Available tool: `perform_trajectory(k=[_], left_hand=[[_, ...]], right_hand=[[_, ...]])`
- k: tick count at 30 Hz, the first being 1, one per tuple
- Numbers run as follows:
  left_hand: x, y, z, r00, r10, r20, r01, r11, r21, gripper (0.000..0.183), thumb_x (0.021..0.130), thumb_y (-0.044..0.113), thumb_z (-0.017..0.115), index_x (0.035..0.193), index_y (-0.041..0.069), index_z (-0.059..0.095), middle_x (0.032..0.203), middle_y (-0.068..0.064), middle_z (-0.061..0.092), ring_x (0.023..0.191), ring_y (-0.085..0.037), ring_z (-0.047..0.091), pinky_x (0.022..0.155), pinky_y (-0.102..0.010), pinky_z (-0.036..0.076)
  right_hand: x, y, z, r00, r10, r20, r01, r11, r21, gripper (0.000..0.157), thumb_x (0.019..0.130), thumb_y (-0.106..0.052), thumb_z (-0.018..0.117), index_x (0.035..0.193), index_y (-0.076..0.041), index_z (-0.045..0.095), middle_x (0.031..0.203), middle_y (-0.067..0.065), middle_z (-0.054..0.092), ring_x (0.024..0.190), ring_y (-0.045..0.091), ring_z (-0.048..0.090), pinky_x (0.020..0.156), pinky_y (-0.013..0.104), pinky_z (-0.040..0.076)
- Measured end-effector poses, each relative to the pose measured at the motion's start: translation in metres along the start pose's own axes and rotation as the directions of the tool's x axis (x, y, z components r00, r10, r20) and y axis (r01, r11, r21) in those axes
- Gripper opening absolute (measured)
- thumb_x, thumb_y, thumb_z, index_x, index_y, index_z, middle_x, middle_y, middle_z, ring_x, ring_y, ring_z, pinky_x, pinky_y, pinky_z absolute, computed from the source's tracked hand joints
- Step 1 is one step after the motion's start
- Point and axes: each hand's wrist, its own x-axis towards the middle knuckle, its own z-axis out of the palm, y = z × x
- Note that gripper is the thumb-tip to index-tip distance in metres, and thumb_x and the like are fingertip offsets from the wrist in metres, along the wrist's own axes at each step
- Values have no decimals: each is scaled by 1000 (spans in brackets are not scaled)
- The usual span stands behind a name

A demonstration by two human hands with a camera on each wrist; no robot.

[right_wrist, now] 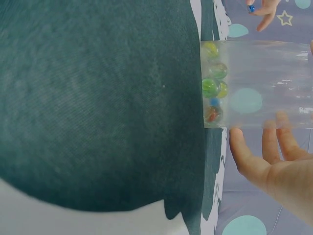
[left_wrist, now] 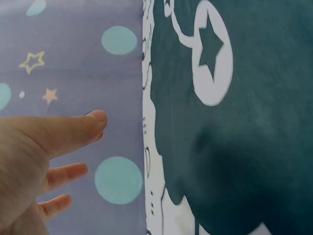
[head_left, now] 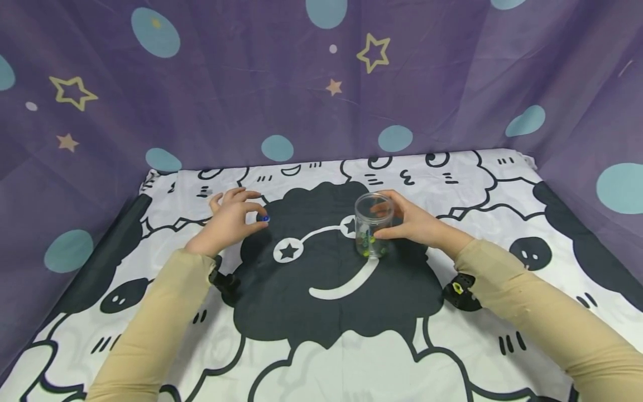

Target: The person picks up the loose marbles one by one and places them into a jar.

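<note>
A small blue marble is pinched between the thumb and index finger of my left hand, raised over the dark patch of the cloth. The other fingers of that hand spread apart. In the left wrist view the thumb hides the marble. To the right stands an upright clear jar, its top uncovered. My right hand grips it from the right side, thumb in front and fingers behind. Several glass marbles, yellow, green, blue and reddish, lie at the jar's bottom.
The table is covered by a black-and-white cartoon cloth. Behind it and at both sides hangs a purple curtain with stars and blue dots. A black wrist camera sits under the right sleeve, another under the left.
</note>
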Motion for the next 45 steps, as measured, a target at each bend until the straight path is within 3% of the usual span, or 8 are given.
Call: perform_trajectory(k=[9, 24, 45], left_hand=[[1, 20, -5, 999, 46, -25, -45, 999, 6, 16, 80, 20, 77, 93, 11, 72, 137, -17, 49, 136, -42, 24, 102, -68, 2], [5, 53, 3, 984, 159, -83, -162, 986, -32, 16, 77, 21, 79, 91, 14, 73, 136, -14, 51, 136, -38, 26, 103, -64, 4], [18, 81, 14, 970, 219, -108, -229, 968, -99, 13, 82, 24, 75, 92, 16, 72, 140, -9, 47, 139, -33, 24, 106, -61, 4]], right_hand=[[0, 1, 1, 1000, -1, 1, 1, 1000, -4, 76, 83, -7, 71, 144, -9, 26, 138, 22, 44, 130, 39, 41, 95, 48, 45], [1, 0, 0, 1000, -13, -5, 13, 1000, -21, 74, 82, -6, 72, 143, -9, 29, 136, 22, 46, 128, 38, 43, 96, 49, 43], [1, -2, 1, 1000, -1, -3, 1, 1000, -4, 76, 81, -6, 73, 143, -12, 30, 137, 21, 46, 128, 38, 43, 95, 48, 44]])
